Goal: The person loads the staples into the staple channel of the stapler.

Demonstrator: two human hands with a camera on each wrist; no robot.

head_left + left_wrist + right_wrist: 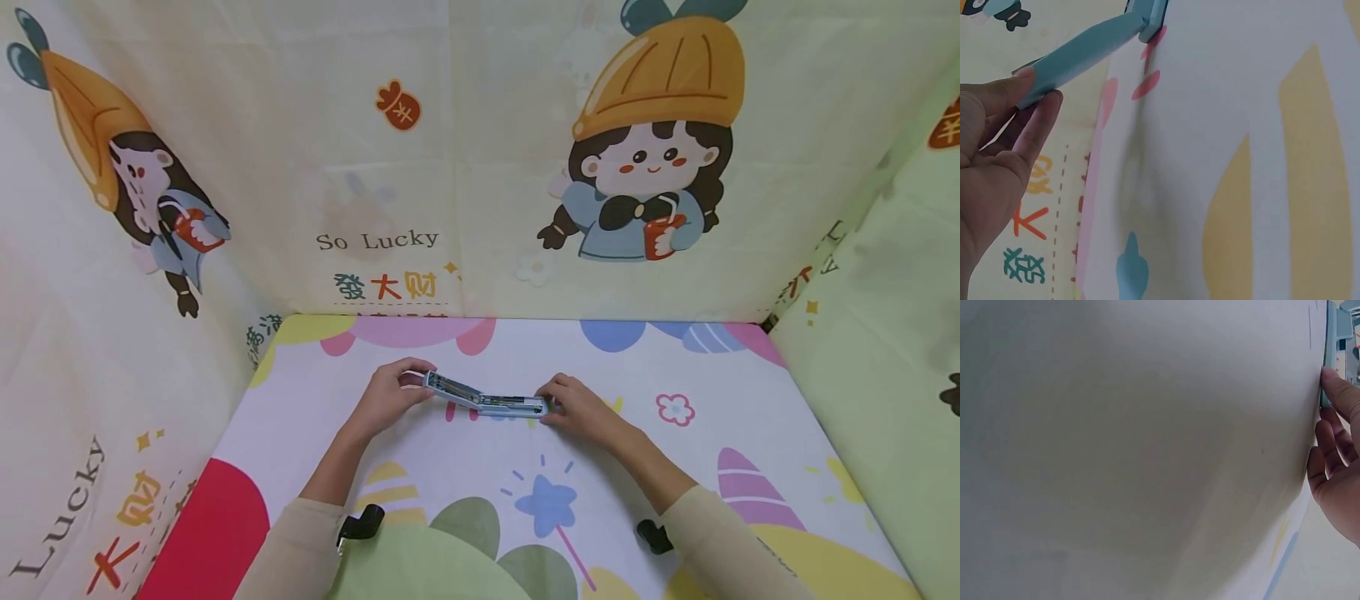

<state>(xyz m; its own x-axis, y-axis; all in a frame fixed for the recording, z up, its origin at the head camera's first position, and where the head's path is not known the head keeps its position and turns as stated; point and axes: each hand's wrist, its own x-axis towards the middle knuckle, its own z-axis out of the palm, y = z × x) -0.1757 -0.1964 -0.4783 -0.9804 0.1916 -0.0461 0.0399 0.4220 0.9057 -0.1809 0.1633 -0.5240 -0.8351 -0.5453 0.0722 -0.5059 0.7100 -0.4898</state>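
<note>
A slim light-blue hinged case (pixel 512 408) stands unfolded above the table's far middle in the head view. Small dark and pale items show inside both halves, too small to make out. My left hand (pixel 390 396) pinches the outer end of the left half, which tilts upward from the hinge. In the left wrist view, the thumb and fingers of that hand (pixel 997 144) hold the smooth outer shell (pixel 1085 56). At the opposite end, my right hand (pixel 581 408) grips the case between thumb and fingers. The right wrist view shows only the case's edge (pixel 1329 356) beside the thumb.
A patterned cloth covers the table (pixel 615 467), with a printed blue star (pixel 547 504) nearer me. Printed cloth walls (pixel 495 167) rise behind it and at both sides. Black wrist-worn pieces (pixel 362 522) show beside both sleeves.
</note>
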